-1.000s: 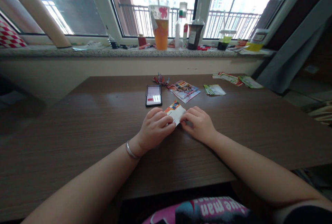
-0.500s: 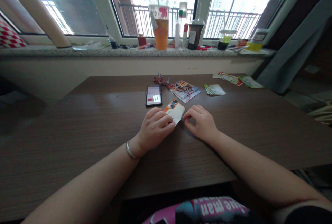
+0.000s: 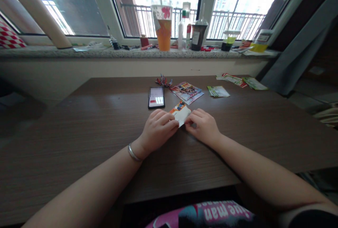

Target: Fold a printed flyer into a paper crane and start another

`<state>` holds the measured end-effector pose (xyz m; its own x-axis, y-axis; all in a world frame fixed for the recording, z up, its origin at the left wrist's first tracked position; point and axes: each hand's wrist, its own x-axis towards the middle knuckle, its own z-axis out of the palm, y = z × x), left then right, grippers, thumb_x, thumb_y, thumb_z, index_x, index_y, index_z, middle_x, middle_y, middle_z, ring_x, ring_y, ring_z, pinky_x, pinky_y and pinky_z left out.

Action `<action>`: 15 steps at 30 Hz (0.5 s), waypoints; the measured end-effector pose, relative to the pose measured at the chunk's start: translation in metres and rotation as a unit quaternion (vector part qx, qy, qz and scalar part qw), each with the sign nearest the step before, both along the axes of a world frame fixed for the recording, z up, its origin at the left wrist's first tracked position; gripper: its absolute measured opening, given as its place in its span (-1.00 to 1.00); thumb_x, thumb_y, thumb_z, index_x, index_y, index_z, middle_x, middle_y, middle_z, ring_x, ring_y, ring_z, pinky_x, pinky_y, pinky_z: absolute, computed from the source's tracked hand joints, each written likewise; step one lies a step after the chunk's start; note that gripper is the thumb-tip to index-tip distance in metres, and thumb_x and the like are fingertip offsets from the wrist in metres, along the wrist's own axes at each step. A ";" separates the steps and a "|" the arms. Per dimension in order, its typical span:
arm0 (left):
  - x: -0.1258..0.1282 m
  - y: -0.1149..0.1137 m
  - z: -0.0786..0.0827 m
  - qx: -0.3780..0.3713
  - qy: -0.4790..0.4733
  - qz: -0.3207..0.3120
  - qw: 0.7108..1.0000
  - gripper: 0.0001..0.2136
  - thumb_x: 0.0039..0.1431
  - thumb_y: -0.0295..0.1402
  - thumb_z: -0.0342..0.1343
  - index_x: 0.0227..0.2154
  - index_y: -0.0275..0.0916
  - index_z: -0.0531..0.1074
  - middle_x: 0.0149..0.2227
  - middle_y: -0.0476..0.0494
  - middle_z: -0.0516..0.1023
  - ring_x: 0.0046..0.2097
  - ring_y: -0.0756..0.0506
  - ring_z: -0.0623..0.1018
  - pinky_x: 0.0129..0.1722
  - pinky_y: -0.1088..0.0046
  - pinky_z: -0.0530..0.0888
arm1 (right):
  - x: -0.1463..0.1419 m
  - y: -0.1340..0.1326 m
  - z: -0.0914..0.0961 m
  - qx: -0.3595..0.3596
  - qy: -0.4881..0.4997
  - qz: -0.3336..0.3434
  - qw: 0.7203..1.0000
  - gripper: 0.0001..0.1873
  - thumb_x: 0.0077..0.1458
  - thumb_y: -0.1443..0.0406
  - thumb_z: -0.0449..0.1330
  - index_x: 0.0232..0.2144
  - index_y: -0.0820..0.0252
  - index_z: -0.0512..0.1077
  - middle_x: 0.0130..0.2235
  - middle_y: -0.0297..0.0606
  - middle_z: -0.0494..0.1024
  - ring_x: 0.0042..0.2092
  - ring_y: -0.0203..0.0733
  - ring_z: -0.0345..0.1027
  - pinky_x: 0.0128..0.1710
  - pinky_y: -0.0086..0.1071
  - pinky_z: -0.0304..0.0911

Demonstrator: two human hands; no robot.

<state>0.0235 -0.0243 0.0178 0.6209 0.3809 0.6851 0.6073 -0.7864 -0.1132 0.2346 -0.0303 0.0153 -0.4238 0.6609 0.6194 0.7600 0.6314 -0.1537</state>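
Between my hands is a small piece of printed paper, white with an orange and multicoloured picture strip along its far edge. My left hand grips its left side, the fingers laid over the near left corner. On the opposite side, my right hand pinches the paper's right edge between thumb and fingertips. A silver bangle circles my left wrist. Just beyond the paper lie colourful printed sheets, and a phone with its screen lit rests to their left.
Behind the phone sits a red-and-blue folded paper piece. Green-edged cards and more leaflets lie at the back right of the brown table. An orange drink cup and a dark drink cup stand on the windowsill.
My right hand has moved slightly left and taken hold of the paper's right edge. The paper has shifted a little to the right; my left hand has stayed nearly in place.
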 end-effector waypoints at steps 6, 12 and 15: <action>-0.010 0.016 -0.010 -0.142 -0.103 0.032 0.984 -0.81 0.09 -0.46 0.16 -0.20 -0.20 0.45 -0.16 -0.15 0.42 -0.12 -0.11 0.42 -0.10 0.31 0.42 | 0.004 0.002 0.001 -0.025 -0.004 -0.022 0.999 -0.89 -0.01 0.41 0.18 -0.53 0.16 0.38 -0.41 -0.30 0.49 -0.30 -0.20 0.30 -0.31 -0.37 0.18; -0.012 0.022 -0.013 -0.276 -0.178 0.047 0.943 -0.78 0.13 -0.44 0.09 -0.15 -0.20 0.49 -0.21 -0.13 0.40 -0.23 -0.06 0.43 -0.17 0.36 0.46 | 0.007 0.006 -0.004 -0.060 -0.015 -0.037 0.997 -0.91 0.00 0.39 0.19 -0.51 0.14 0.38 -0.39 -0.30 0.48 -0.27 -0.18 0.33 -0.31 -0.38 0.18; -0.009 0.018 -0.010 -0.351 -0.197 0.049 0.914 -0.73 0.18 -0.42 -0.01 -0.10 -0.24 0.47 -0.20 -0.13 0.47 -0.28 -0.04 0.46 -0.22 0.38 0.46 | 0.007 0.008 -0.008 -0.073 -0.023 -0.034 0.997 -0.92 0.01 0.39 0.19 -0.49 0.13 0.39 -0.37 -0.29 0.50 -0.24 -0.18 0.34 -0.29 -0.37 0.19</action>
<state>0.0144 -0.0060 0.0075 0.3182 0.8526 0.4145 0.5633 -0.5217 0.6407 0.2419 -0.0219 0.0075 -0.4002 0.7706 0.4960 0.8088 0.5515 -0.2042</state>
